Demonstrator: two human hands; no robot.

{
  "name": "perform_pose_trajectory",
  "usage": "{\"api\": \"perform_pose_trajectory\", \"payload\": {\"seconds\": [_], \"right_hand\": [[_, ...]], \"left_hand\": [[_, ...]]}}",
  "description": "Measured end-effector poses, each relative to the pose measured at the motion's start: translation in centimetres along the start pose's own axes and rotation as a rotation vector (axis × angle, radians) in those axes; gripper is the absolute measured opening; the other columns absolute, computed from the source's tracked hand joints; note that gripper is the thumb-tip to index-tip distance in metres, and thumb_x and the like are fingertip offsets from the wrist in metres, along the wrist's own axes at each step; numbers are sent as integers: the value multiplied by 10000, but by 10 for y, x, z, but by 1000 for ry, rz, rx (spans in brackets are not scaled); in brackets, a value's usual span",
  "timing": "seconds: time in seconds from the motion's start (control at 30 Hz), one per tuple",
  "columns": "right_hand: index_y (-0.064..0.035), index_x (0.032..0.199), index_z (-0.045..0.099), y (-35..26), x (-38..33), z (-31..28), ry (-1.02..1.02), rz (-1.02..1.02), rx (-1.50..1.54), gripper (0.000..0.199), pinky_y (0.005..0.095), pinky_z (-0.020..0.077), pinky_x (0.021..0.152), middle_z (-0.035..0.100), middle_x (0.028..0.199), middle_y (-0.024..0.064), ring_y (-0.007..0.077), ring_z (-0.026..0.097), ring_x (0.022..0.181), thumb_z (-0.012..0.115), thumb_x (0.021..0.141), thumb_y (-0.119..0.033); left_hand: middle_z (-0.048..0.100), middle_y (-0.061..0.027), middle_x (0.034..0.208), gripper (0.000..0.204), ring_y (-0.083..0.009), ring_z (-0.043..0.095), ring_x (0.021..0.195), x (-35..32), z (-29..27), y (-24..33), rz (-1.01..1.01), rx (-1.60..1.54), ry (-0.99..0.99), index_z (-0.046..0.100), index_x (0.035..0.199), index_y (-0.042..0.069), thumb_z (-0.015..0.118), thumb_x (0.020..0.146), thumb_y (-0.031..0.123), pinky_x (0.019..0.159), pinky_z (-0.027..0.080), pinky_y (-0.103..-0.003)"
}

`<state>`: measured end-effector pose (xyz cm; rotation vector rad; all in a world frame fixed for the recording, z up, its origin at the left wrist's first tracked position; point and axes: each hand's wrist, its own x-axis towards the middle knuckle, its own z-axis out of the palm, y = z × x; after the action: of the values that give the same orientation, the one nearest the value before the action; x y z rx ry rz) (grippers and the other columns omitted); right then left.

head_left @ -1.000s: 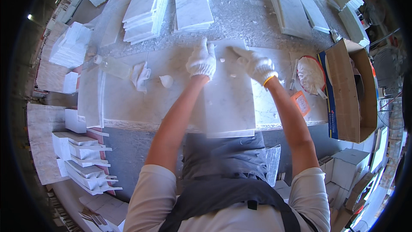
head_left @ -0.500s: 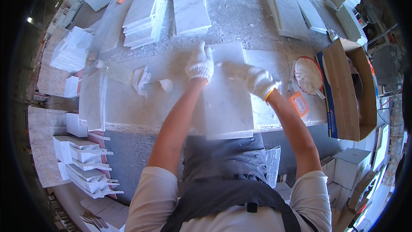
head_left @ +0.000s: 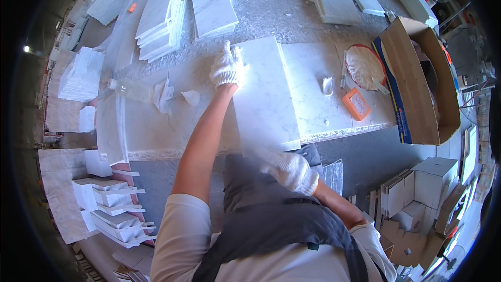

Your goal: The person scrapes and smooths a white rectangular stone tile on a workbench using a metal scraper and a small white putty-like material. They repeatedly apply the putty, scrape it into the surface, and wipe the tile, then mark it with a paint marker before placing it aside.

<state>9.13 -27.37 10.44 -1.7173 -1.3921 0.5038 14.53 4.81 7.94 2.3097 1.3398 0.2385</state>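
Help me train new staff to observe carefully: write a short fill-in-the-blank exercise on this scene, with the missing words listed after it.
1. The left hand and the right hand wear ____ gloves.
2. The hand nearer the far end of the slab is the ____ one.
3. The open cardboard box stands toward the picture's ____ side.
4. The block between slab and box is coloured ____.

Missing words: white; left; right; orange.

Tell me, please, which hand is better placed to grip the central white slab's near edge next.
Likely the right hand: it is close by the near edge of the central white slab, while the left hand is at its left side, towards the far end.
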Motion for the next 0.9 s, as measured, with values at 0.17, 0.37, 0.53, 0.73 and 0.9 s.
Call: {"api": "perform_pose_trajectory", "payload": {"seconds": [0.17, 0.37, 0.53, 0.73, 0.9], "right_hand": [[-102, 1491, 559, 9, -36, -13, 67, 101, 63, 563, 441, 583, 817, 733, 1103, 193, 399, 721, 949, 732, 958, -160], [22, 1438, 592, 22, -66, -37, 368, 461, 179, 503, 389, 569, 968, 695, 1297, 260, 382, 706, 1164, 724, 966, -87], [57, 1440, 580, 29, -82, -26, 392, 487, 237, 512, 359, 549, 998, 673, 1340, 272, 345, 689, 1226, 719, 954, -29], [84, 1475, 524, 36, -86, -16, 507, 457, 273, 515, 362, 541, 1020, 656, 1371, 276, 321, 672, 1240, 621, 972, 36], [72, 1531, 466, 36, -87, -22, 625, 547, 388, 552, 321, 572, 821, 679, 1333, 217, 208, 694, 964, 563, 989, 32]], "left_hand": [[523, -175, 1540, 601, -382, 544, 1371, -19, 0, 11, 430, 266, 418, 507, 1509, 153, 587, 1011, 479, 1080, 474, -548], [534, -157, 1507, 532, -332, 555, 1372, -123, 9, 19, 953, 112, -3, 530, 1482, 193, 584, 1027, 463, 1039, 527, -520], [443, -86, 1638, 639, -276, 323, 1565, -86, -12, 16, 1026, 521, 18, 491, 1539, 212, 403, 1053, 618, 1309, 131, -515], [432, -137, 1635, 692, -317, 353, 1540, -17, -28, 7, 589, 599, 181, 477, 1538, 125, 466, 1033, 598, 1299, 186, -501], [392, -136, 1669, 723, -300, 279, 1583, -128, 10, 4, 942, 606, -26, 404, 1599, 119, 302, 1083, 616, 1314, 113, -520]]}}
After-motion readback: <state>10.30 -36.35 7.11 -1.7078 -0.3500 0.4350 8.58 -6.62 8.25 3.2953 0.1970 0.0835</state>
